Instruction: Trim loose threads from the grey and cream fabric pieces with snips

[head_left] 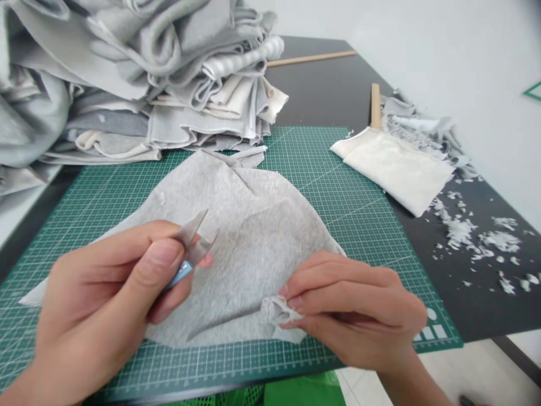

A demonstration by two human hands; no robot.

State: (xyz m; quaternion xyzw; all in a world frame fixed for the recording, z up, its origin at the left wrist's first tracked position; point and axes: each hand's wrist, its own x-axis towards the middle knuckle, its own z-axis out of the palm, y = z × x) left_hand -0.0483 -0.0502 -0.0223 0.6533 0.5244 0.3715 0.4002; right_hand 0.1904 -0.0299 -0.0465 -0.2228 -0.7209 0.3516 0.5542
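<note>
My left hand [122, 287] is closed around a pair of thread snips [192, 239] with a blue part at the grip. Their two pointed blades stand apart and point up and away from me, over the cloth. A piece of grey fabric [236, 231] lies spread in front of me, creased near its far end. At its near right edge my right hand [355, 307] pinches a bunched bit of that fabric between thumb and fingers. The snips' blades are apart from the pinched edge.
A green cutting mat [363, 211] lies under the fabric on a dark table [313, 96]. Folded grey cloths [169, 73] rise in a tall pile at the back left. To the right are a cream cloth [397, 163], wooden sticks [375, 104] and pale scraps [465, 234].
</note>
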